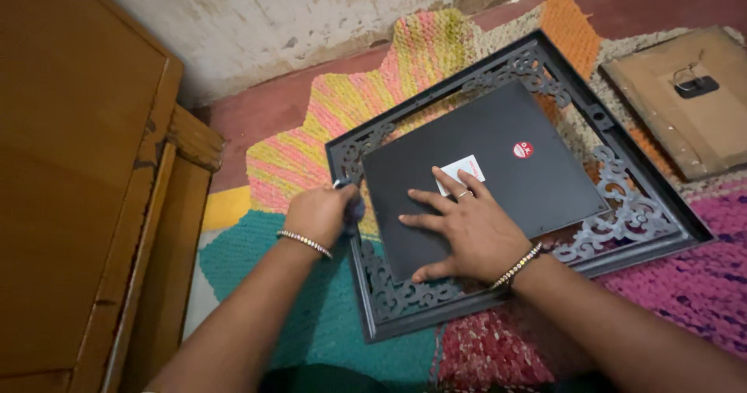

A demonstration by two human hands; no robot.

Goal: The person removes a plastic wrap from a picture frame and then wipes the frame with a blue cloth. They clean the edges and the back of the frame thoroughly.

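Nearest to us, both forearms reach up from the bottom edge, each wrist wearing a beaded bracelet. Our right hand (pixel 467 226) lies flat and released, fingers spread, palm pressing on the black backing board (pixel 498 156); a ring shows on one finger, and the fingertips touch a small white sticker (pixel 461 169) on the board. At nine o'clock from that hand, our left hand (pixel 320 212) is clenched around a small dark tool (pixel 354 206); what kind of tool it is we cannot tell. The fist sits at the left rail of the ornate black frame (pixel 622 198), right at the board's left edge.

The frame lies face down on the colourful woven rug (pixel 342 105), its scrolled fretwork border surrounding the board, which rests tilted inside it. A round red sticker (pixel 523 149) sits on the board toward one o'clock from our right hand.

Along the left, at nine o'clock, stands wooden furniture (pixel 78 167). Farther off, at two o'clock, a brown backing panel (pixel 685 105) with a metal hanger (pixel 695 85) lies on the rug. Beyond, at twelve o'clock, the red floor (pixel 257 113) meets a worn, stained wall (pixel 311 12).
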